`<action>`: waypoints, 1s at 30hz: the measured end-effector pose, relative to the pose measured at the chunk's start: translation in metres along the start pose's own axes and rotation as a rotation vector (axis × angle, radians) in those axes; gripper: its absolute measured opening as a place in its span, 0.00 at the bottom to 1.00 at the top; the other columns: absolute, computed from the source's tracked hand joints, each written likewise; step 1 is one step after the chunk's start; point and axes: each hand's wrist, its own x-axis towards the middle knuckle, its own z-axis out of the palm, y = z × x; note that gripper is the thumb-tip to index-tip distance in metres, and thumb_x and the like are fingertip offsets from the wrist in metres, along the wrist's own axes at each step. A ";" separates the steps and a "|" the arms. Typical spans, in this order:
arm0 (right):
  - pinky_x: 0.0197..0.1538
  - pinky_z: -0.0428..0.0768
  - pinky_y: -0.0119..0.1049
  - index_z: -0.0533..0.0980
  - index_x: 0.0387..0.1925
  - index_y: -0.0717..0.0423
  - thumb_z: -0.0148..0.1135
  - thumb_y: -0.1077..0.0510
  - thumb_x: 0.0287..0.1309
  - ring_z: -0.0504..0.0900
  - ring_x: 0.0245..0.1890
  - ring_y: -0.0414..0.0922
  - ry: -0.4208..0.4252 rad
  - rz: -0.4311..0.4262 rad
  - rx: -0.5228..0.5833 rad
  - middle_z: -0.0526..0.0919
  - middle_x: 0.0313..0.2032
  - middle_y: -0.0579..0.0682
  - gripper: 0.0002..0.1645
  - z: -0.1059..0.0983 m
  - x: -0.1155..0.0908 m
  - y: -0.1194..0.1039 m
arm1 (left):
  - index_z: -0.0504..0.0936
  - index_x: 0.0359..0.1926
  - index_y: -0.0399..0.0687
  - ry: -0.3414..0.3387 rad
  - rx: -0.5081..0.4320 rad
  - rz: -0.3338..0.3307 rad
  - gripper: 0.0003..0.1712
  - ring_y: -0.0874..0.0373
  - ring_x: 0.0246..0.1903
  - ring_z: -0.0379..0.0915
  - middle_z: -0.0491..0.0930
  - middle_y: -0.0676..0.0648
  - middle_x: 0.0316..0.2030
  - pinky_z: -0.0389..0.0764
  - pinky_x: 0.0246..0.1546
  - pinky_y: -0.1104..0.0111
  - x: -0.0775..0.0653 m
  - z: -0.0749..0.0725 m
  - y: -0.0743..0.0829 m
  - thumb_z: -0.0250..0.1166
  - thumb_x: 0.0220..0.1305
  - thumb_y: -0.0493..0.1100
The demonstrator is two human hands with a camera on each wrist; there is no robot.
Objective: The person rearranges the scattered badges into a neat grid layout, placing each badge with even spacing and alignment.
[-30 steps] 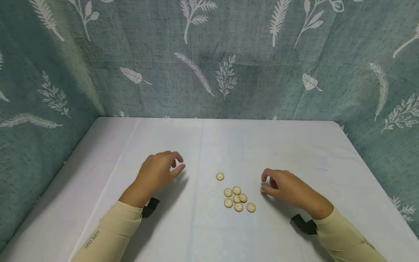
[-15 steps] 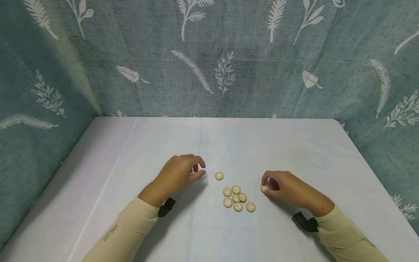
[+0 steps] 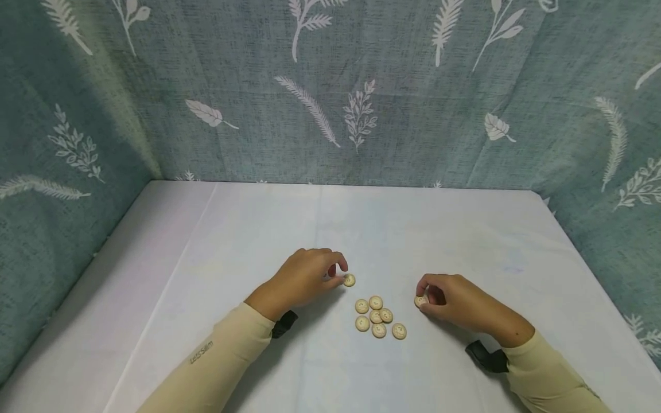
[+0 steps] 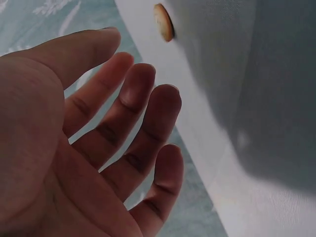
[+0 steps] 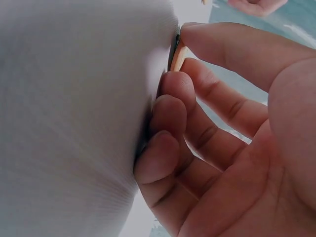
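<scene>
Round cream-coloured buttons lie on the white table. My left hand hovers just left of a lone button, its thumb and index finger reaching towards the rim. In the left wrist view, that button sits a little beyond the loosely bent, unfilled fingers. On the right, my right hand pinches another button by its edges at the table. The right wrist view has this button edge-on between thumb and index finger, with the other fingertips resting against the cloth.
Between the hands, a loose cluster of several buttons lies on the white cloth; two of them overlap. Green leaf-patterned fabric stands around the table's back and sides. Both wrists carry a dark strap mount.
My left hand has moved right across the table, up to the lone button. My right hand stays in place, its thumb and index finger now around the button at its fingertips.
</scene>
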 end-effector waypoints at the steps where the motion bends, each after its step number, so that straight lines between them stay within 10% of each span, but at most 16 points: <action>1: 0.28 0.70 0.30 0.77 0.37 0.48 0.68 0.59 0.60 0.69 0.23 0.34 -0.003 0.001 0.000 0.72 0.23 0.40 0.07 0.000 0.000 0.000 | 0.84 0.43 0.56 -0.008 -0.001 0.000 0.08 0.65 0.28 0.74 0.80 0.58 0.29 0.75 0.41 0.60 0.001 0.001 0.000 0.71 0.63 0.48; 30: 0.29 0.69 0.29 0.76 0.38 0.48 0.70 0.57 0.58 0.67 0.22 0.33 0.029 0.025 -0.055 0.71 0.22 0.39 0.10 0.004 -0.001 -0.004 | 0.84 0.48 0.57 0.011 0.096 0.058 0.15 0.59 0.35 0.78 0.80 0.56 0.33 0.76 0.35 0.62 0.003 0.021 0.001 0.73 0.61 0.48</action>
